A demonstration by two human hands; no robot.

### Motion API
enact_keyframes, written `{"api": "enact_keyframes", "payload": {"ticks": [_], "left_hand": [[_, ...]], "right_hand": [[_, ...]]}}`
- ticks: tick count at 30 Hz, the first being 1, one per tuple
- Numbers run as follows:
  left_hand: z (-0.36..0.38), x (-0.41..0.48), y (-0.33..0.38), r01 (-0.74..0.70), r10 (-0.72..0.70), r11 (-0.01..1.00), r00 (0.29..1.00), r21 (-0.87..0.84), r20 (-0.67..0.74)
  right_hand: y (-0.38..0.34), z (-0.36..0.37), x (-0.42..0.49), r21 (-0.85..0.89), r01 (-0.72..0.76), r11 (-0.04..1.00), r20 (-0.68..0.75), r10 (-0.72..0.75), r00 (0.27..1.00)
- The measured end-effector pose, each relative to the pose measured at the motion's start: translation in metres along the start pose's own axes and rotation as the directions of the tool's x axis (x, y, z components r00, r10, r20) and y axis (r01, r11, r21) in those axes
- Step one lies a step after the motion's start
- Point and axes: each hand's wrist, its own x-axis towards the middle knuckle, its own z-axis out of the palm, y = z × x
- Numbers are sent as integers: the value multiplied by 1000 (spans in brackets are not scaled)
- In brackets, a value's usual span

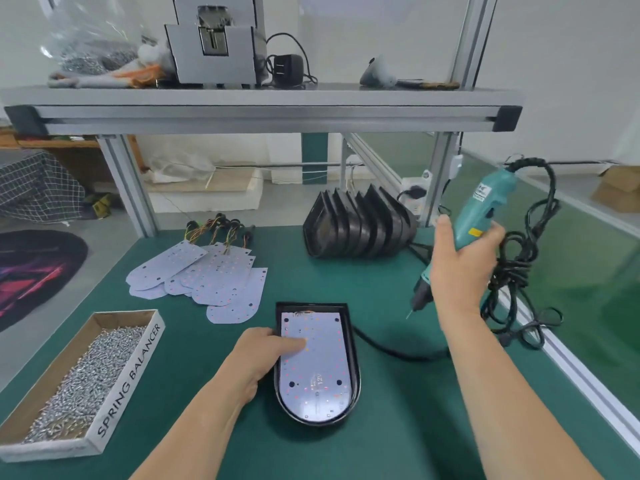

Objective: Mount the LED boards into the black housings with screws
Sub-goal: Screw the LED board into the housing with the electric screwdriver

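Observation:
A black housing [354, 362] lies on the green mat in front of me with a white LED board [317, 368] seated inside it. My left hand [258, 358] rests at the housing's left edge, its thumb pressing on the board. My right hand [462, 261] grips a teal electric screwdriver [483, 206], held tilted above the mat to the right of the housing. Its bit [409, 312] points down and left, clear of the board. Several loose LED boards [207, 282] with coloured wires lie fanned out at the mid left.
A cardboard tray [138, 372] marked SPRING BALANCER, full of silver screws, sits at the near left. A row of empty black housings [360, 230] stands behind. The screwdriver's black cable [519, 271] loops at the right near the table's edge. A shelf [259, 109] spans overhead.

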Motion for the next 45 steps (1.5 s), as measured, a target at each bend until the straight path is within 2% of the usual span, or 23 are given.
{"api": "enact_keyframes", "payload": {"ticks": [5,8,10,13,15,16,18,19,21,24,26,30,32,35,37,40,42,44,45], "left_hand": [[0,-2,0,-6,4,999,999,-54,-44],[-3,-2,-1,5,-16,990,997,-141,-82],[-6,-3,-2,7,-25,982,995,-187,-96],[-11,-5,-3,16,-42,962,995,-273,-91],[-14,-8,-3,29,-54,944,996,-329,-67],[-15,-8,-4,29,-53,939,997,-343,-61],[-15,-9,-5,18,-43,933,997,-360,-62],[-14,-10,-5,8,-34,932,997,-362,-67],[-13,-9,-4,-5,-32,933,995,-359,-96],[-13,-8,-5,-11,-41,928,991,-372,-131],[-14,-5,-5,-17,-48,919,987,-393,-153],[-14,4,-8,-29,-59,919,976,-392,-211],[-13,8,-9,-16,-70,929,973,-370,-219],[-7,10,-8,-8,-54,961,974,-277,-218],[-3,10,-5,-19,-20,978,983,-209,-185],[1,10,-1,-42,44,999,992,18,-115],[5,9,2,-69,88,978,992,197,-90],[11,9,4,-112,137,953,988,283,-71],[14,9,4,-126,152,945,986,302,-66]], "right_hand": [[51,-39,16,-290,-198,936,43,220,975],[74,-48,12,-403,-340,850,69,398,915],[85,-52,7,-503,-362,785,111,474,873],[91,-52,0,-726,-203,657,155,444,882],[88,-48,2,-846,-19,533,172,306,936],[86,-44,5,-889,116,443,229,211,950],[82,-29,12,-874,373,312,429,137,893],[79,-21,15,-846,432,313,502,192,843],[75,-9,19,-841,445,309,537,376,755],[77,-5,25,-855,469,222,515,471,716],[77,-3,26,-866,425,263,498,538,680],[58,-1,12,-863,314,395,505,677,535],[47,-7,-4,-851,239,468,522,699,489],[36,-15,-34,-828,214,518,555,704,444],[30,-19,-53,-789,158,594,599,685,414],[23,-19,-77,-705,94,703,687,642,340],[18,-15,-86,-652,37,758,724,606,329],[15,-9,-93,-600,-43,799,738,573,356],[17,-5,-97,-582,-32,813,746,548,379]]}}
